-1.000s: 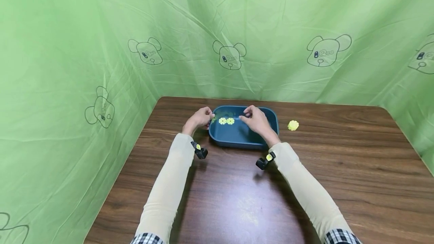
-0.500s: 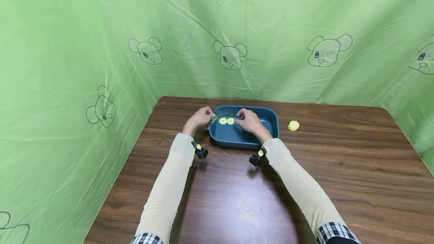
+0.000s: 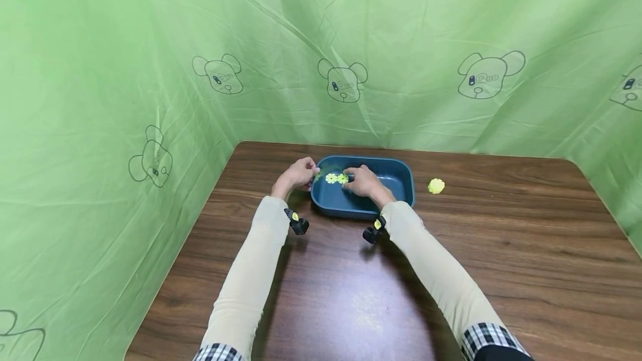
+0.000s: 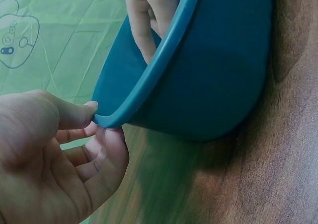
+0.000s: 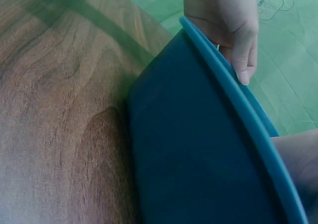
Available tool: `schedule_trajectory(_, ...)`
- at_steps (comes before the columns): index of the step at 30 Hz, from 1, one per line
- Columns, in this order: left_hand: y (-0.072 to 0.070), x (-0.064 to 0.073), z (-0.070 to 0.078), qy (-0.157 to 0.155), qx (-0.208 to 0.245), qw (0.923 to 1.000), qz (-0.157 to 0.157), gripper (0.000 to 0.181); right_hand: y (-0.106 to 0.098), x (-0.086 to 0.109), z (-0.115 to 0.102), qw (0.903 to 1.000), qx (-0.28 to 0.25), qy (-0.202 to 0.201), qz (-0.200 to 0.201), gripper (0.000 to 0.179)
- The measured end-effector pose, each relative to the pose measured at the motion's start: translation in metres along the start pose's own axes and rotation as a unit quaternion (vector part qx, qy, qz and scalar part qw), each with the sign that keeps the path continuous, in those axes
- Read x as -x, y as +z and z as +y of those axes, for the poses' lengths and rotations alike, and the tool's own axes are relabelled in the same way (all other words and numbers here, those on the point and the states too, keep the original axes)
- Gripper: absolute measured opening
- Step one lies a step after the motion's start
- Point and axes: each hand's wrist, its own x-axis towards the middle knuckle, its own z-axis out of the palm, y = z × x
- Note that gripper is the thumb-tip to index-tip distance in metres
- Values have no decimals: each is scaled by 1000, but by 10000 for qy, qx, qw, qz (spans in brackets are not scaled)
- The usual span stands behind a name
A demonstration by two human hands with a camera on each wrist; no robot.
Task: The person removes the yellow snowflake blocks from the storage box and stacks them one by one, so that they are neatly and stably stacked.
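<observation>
A dark blue rectangular basin [image 3: 351, 205] stands on the table, its rim rounded at the corners. My left hand [image 3: 300, 173] pinches the rim at the left end, thumb on top and fingers beneath, as the left wrist view shows. Inside the basin lie two yellow flower-shaped pieces side by side, a left flower [image 3: 331, 178] and a right flower [image 3: 343, 179]. My right hand [image 3: 364, 181] reaches into the basin, thumb and forefinger spread on either side of the right flower. Its fingertips are hidden by the basin wall in the right wrist view.
Right of the basin, a pale yellow flower-shaped piece [image 3: 436, 186] lies on the brown wooden table [image 3: 501, 227]. A green curtain [image 3: 401, 27] with bear-head outlines hangs behind and to the left of the table.
My right hand has moved left and down inside the basin to the right flower. The left hand stays on the rim. The flowers keep their places.
</observation>
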Motion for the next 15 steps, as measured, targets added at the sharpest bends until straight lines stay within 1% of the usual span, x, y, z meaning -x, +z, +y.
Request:
schedule_trajectory(2, 0, -1, 0, -6, -33, 10000, -11, 15, 1, 0, 0, 9999, 88, 27, -53, 51)
schedule_trajectory(5, 0, -1, 0, -6, -15, 10000, -19, 15, 1, 0, -1, 9999, 136, 31, -36, 48)
schedule_trajectory(9, 0, -1, 1, 3, -43, 10000, -8, 14, 0, 1, -2, 9998, 195, 46, 33, 40)
schedule_trajectory(15, 0, -2, 1, -1, 28, 10000, -26, 14, 1, 3, 0, 9993, 267, 236, 94, 27)
